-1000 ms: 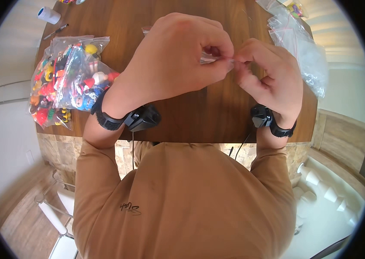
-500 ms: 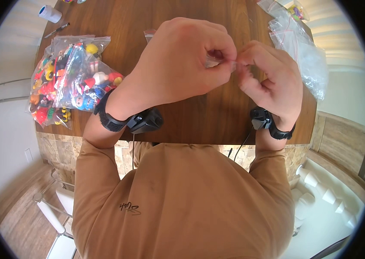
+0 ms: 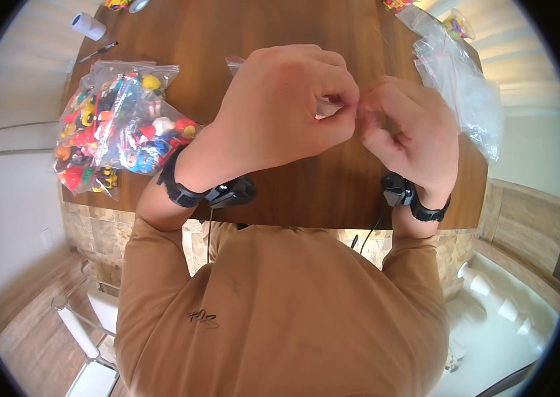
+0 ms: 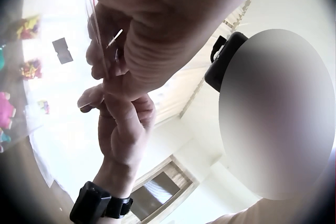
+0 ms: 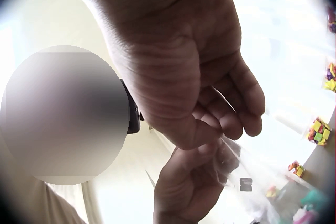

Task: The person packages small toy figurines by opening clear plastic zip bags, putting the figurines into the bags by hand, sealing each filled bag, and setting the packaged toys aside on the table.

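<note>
Both hands meet fingertip to fingertip above the table, at the top edge of a clear plastic zip bag [image 5: 254, 195]. My left hand [image 3: 283, 112] pinches the edge between thumb and forefinger, and film shows through the gap of its curled fingers. Close beside it, my right hand [image 3: 416, 132] pinches the same edge, thumb against forefinger. Most of the bag is hidden under the left hand in the head view; a red-lined corner peeks out to its left. In the right wrist view the film stretches down from the fingertips towards blurred pink and teal shapes.
Zip bags of colourful toy figures [image 3: 121, 122] lie at the table's left. Behind them are a black pen [image 3: 98, 51] and a white cylinder [image 3: 88, 26]. Flat clear bags [image 3: 462, 92] lie along the right edge, near a tub of bright pieces [image 3: 457, 25].
The fingertips stay together at the bag's edge, with only small shifts in the fingers. In the head view the table, its things and the hands sit slightly lower than before.
</note>
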A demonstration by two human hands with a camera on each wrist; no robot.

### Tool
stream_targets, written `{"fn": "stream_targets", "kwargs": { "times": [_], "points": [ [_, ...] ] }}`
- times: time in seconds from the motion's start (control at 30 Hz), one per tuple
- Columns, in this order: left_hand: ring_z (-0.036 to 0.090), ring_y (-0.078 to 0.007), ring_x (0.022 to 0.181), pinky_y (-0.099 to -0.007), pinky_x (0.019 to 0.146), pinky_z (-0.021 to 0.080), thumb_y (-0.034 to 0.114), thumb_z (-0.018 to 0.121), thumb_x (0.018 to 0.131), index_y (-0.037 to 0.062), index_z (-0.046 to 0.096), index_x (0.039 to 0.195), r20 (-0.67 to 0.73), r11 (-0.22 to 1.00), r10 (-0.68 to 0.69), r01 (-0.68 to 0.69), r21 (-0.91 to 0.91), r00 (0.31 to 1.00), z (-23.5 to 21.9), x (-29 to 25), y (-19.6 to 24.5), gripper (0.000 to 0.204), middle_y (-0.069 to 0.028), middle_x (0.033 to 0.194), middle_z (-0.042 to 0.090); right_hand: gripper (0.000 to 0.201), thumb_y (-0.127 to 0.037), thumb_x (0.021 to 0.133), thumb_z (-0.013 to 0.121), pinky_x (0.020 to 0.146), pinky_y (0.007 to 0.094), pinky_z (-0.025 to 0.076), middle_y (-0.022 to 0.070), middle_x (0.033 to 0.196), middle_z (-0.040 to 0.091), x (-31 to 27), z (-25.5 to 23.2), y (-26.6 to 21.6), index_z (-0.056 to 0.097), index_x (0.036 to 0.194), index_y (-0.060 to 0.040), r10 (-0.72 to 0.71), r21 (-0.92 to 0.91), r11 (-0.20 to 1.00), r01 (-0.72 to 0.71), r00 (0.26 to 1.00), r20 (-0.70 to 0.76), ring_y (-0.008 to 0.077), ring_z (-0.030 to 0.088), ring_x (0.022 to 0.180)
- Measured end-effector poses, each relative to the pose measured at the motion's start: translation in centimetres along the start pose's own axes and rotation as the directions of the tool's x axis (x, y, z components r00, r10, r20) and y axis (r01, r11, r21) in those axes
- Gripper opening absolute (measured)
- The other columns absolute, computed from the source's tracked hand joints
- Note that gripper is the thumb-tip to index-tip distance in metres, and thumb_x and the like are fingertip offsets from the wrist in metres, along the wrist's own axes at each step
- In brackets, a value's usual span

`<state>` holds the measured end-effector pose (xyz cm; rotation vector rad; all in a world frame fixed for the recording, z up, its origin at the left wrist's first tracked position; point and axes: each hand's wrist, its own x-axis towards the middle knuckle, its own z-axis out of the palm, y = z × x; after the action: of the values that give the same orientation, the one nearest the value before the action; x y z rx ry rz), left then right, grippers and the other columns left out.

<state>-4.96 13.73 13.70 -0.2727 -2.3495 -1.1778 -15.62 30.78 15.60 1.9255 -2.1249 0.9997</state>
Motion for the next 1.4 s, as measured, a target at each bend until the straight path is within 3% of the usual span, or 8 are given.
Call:
{"fn": "stream_targets", "kwargs": {
  "times": [0.33,0.5,1.03,1.1,1.4],
  "points": [
    [0.063,-0.0177,0.069,-0.0278,0.063,0.049,0.000,0.069,0.072,-0.0007,0.069,0.079,-0.010,0.993,-0.098,0.099,0.067,0.995,-1.4,-0.7,-0.1,0.007,-0.0072,0.075,0.065,0.014,0.000,0.070,0.065,0.048,0.0344,0.043,0.0046,0.068,0.056,-0.1,-0.3,0.4,0.054,0.076,-0.0061,-0.035,0.021,0.999,0.035,0.999,0.004,0.0249,0.058,0.058],
    [0.062,-0.0133,0.071,-0.0260,0.065,0.048,0.001,0.069,0.076,-0.0022,0.069,0.080,-0.009,0.978,-0.204,0.204,0.041,0.979,-2.0,-1.4,-0.4,0.006,-0.0050,0.076,0.065,0.012,-0.001,0.072,0.064,0.049,0.0348,0.044,0.0051,0.068,0.059,-0.2,-0.4,0.5,0.057,0.078,-0.0066,0.021,0.071,0.997,-0.022,0.999,0.025,0.0254,0.060,0.059],
    [0.060,-0.0112,0.073,-0.0256,0.071,0.048,0.004,0.069,0.079,-0.0029,0.069,0.082,-0.108,0.937,-0.299,0.313,0.153,0.948,-3.4,-2.8,-1.6,0.008,-0.0039,0.076,0.065,0.008,-0.008,0.079,0.063,0.052,0.0348,0.043,0.0100,0.069,0.060,-0.3,-0.8,0.7,0.056,0.080,-0.0044,0.112,0.027,0.993,-0.112,0.993,0.023,0.0289,0.059,0.059],
    [0.067,-0.0227,0.071,-0.0325,0.068,0.052,0.013,0.070,0.073,0.0018,0.073,0.082,-0.141,0.938,-0.300,0.319,0.134,0.943,-3.7,-3.0,-2.0,0.015,-0.0093,0.078,0.069,0.008,-0.008,0.079,0.063,0.051,0.0350,0.042,0.0102,0.069,0.059,-0.3,-0.8,0.8,0.056,0.079,-0.0038,0.105,0.047,0.993,-0.106,0.994,0.023,0.0294,0.059,0.059],
    [0.066,-0.0240,0.071,-0.0336,0.067,0.052,0.013,0.071,0.073,0.0023,0.073,0.081,-0.188,0.921,-0.269,0.309,0.239,0.945,-4.7,-4.0,-2.4,0.014,-0.0089,0.075,0.067,0.008,-0.007,0.080,0.062,0.053,0.0356,0.043,0.0108,0.070,0.059,-0.2,-0.9,0.8,0.056,0.079,-0.0028,0.108,0.048,0.993,-0.110,0.994,0.035,0.0298,0.059,0.061]
  ]
}}
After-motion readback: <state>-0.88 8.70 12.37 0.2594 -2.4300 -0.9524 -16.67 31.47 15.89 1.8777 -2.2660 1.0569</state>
